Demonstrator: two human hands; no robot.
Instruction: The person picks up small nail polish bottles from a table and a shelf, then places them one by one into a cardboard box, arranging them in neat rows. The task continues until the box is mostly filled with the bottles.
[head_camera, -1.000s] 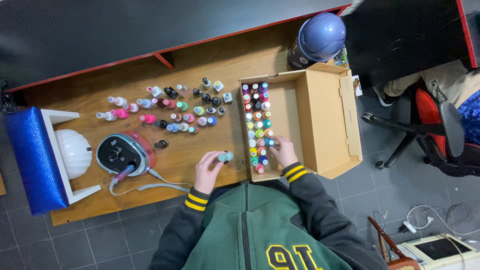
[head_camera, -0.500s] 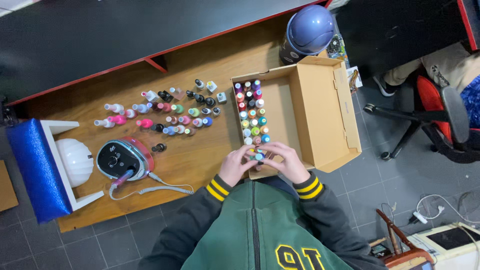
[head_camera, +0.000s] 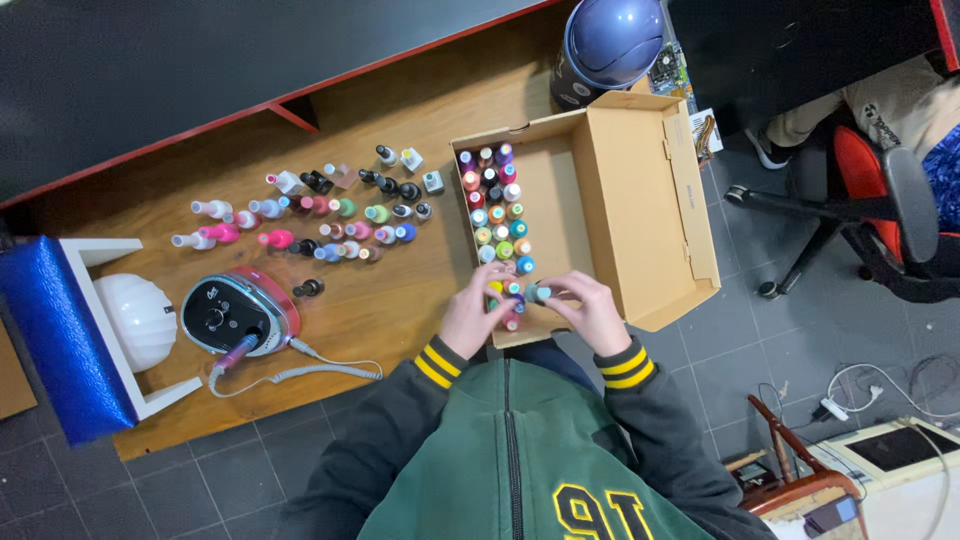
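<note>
While both hands meet over the near edge of the cardboard box, the right hand seemingly pinches a small teal bottle in a narrow grip, the left hand closing on bottles just beside it.

Matt cardboard box, wooden desk
</note>
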